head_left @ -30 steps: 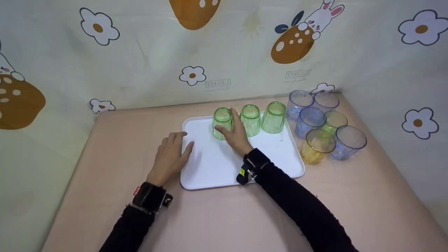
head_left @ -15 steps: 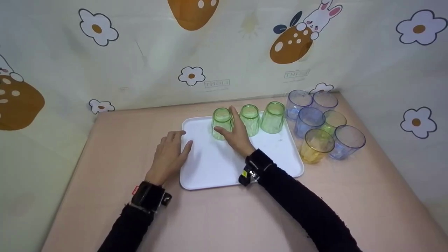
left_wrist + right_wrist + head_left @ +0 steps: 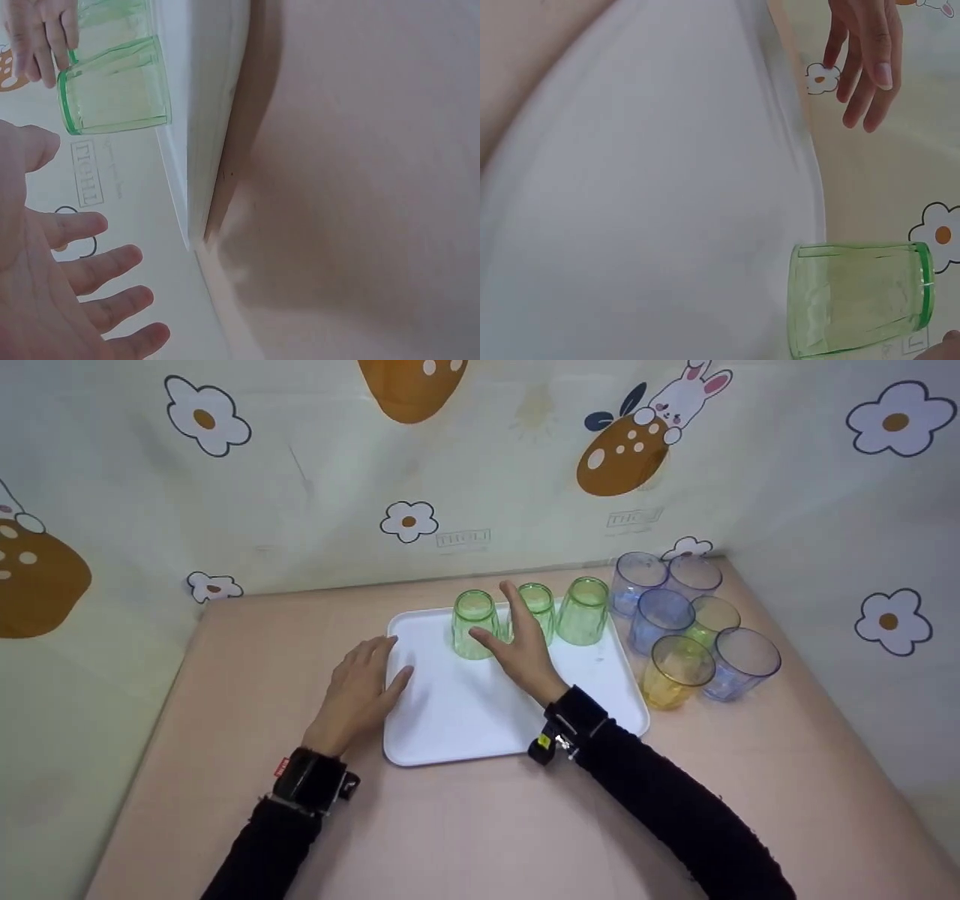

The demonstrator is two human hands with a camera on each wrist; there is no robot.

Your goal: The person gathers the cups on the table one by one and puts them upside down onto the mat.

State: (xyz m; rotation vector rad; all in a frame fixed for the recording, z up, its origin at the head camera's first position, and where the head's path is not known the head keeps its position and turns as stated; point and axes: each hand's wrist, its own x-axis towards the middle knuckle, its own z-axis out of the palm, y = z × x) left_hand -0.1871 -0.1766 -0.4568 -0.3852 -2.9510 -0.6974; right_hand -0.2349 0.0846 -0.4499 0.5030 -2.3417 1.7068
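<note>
- Right hand (image 3: 529,649) is reaching over the tray with its thumb and fingers spread apart, not curled round anything; it is hovering right beside the leftmost cup, its thumb overlapping that cup's outline in the head view; can't tell if skin is touching.
- Left hand (image 3: 358,690) is hovering just beside the tray's left rim, fingers loose and spread, palm showing in the left wrist view.
- Leftmost see-through green fluted cup (image 3: 466,615) is standing upside down on the tray, near its far edge.
- Middle see-through green cup (image 3: 541,607) is also standing upside down, partly hidden behind the right hand.
- Rightmost see-through green cup (image 3: 583,611) is finishing the row, upside down, near the tray's far right corner.
- White rectangular tray with rounded corners (image 3: 450,720) is lying flat on the pinkish-beige surface (image 3: 480,825).
- Mixed see-through cups are clustering right of the tray, mouths up: yellow cup (image 3: 679,671) in front, blue-purple cup (image 3: 742,660) beside it, blue cup (image 3: 661,619) and upright green cup (image 3: 716,622) behind, two pale purple-rimmed cups (image 3: 640,581) at the back.
- Cream backdrop with flowers and rabbits (image 3: 300,540) is hanging behind.
- Black sleeves (image 3: 675,795) are covering both forearms.
</note>
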